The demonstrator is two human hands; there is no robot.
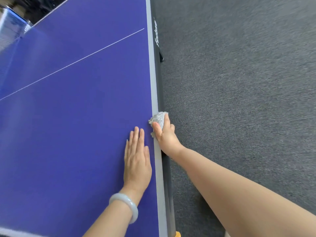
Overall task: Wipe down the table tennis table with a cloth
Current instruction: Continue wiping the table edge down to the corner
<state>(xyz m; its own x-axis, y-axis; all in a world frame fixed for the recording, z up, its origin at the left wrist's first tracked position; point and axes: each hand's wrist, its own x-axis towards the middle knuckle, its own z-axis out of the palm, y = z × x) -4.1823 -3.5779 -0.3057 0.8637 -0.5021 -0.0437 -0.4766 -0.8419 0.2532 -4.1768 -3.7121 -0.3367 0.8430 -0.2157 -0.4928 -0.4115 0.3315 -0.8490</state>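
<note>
Barely visible cloth (158,118) in right hand (165,137)

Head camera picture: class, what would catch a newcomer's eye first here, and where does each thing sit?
The big blue table fills the left of the view, crossed by a thin white line. At its grey right edge the right hand grips a bunched grey cloth against the rim. Beside it the left hand lies flat on the blue top, a pale bracelet on its wrist.
</note>
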